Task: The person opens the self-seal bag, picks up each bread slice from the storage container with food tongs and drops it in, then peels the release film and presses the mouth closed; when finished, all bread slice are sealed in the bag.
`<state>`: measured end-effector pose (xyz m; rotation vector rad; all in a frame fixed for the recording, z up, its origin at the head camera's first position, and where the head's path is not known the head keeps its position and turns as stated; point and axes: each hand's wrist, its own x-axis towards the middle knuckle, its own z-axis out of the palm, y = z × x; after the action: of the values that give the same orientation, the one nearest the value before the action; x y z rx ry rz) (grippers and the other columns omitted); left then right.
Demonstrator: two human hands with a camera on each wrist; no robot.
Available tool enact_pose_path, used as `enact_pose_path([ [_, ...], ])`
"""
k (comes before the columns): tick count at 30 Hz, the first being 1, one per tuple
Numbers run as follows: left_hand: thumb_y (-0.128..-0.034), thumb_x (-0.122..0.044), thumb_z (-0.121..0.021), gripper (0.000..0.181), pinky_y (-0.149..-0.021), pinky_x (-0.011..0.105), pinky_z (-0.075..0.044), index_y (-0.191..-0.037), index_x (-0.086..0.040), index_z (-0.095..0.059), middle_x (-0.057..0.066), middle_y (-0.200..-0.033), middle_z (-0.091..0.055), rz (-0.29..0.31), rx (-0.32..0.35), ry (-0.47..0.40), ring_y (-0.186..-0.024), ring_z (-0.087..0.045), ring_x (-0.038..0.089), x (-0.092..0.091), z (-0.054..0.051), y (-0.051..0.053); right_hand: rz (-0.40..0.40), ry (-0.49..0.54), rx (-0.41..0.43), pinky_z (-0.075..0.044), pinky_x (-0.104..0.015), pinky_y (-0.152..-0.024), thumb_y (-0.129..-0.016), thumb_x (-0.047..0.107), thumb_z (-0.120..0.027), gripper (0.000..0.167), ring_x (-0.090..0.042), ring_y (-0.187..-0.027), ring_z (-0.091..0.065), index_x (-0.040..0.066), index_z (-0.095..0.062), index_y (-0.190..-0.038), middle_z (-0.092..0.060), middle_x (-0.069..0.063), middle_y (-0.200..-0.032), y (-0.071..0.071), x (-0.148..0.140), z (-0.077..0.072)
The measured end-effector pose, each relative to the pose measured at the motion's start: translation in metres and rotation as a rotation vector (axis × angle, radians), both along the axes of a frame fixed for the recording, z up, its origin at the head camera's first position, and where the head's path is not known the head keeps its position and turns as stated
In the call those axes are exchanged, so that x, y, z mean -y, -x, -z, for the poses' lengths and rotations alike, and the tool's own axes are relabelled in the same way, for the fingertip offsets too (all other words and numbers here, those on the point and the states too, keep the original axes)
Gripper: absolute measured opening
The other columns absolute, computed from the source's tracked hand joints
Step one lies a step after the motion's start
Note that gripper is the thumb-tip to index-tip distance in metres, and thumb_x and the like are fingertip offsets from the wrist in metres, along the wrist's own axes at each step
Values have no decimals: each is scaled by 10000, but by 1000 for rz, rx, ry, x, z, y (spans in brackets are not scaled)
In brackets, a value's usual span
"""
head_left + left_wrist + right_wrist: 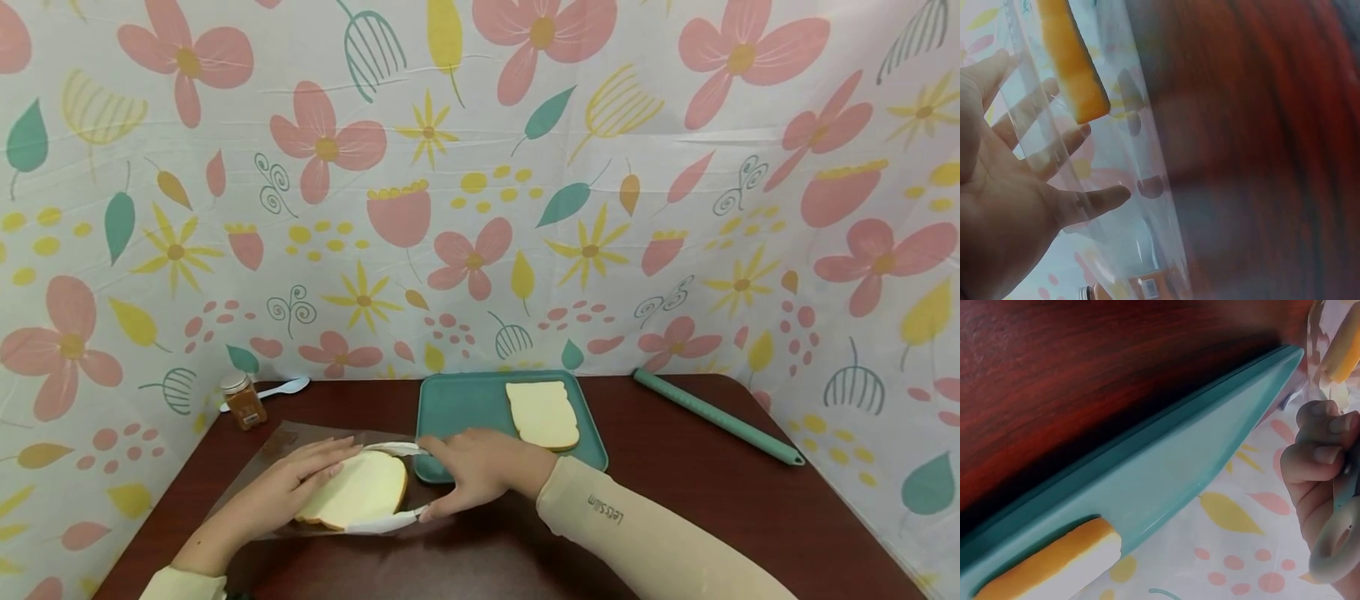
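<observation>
A clear plastic sheet or bag (pixel 258 479) lies on the table under a bread slice (pixel 367 487). My left hand (pixel 303 475) rests at the slice's left side with its fingers extended; in the left wrist view, clear film crosses these fingers beside the orange crust (pixel 1075 75). From the right, my right hand (pixel 476 462) holds a white two-armed tool (pixel 382 523) that looks like tongs, its arms along the slice's far and near sides. The right wrist view shows curled fingers (pixel 1319 456) and a pale ring-shaped end (pixel 1325 572) of the tool.
Behind the right hand stands a teal tray (pixel 461 408) with another bread slice (pixel 543 414) on it. At the back left are a small amber jar (pixel 245 404) and a pale blue spoon (pixel 288 387). A green rod (pixel 716 415) lies at the right.
</observation>
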<state>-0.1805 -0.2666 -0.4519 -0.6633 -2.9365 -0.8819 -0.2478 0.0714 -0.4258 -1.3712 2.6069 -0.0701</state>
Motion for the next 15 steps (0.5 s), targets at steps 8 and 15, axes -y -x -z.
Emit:
enact_pose_path([
  [8, -1149, -403, -482, 383, -1182, 706, -411, -1507, -381, -617, 9, -1647, -533, 2, -14, -30, -1558, -456, 396, -2, 0, 0, 10, -7, -8, -613, -350, -963, -893, 904, -521, 1060, -142, -1104, -737, 205, -335, -1667, -742, 23, -1243, -1, 3, 2],
  [15, -1149, -391, -488, 376, -1175, 704, -417, -1505, -405, -610, 21, -1647, -532, 3, -33, -38, -1550, -462, 403, -5, -1, 0, 22, 14, 21, -605, -312, -892, -890, 882, -561, 1023, -91, -969, -711, 186, -386, -1620, -723, 55, -1069, -2, 7, -1],
])
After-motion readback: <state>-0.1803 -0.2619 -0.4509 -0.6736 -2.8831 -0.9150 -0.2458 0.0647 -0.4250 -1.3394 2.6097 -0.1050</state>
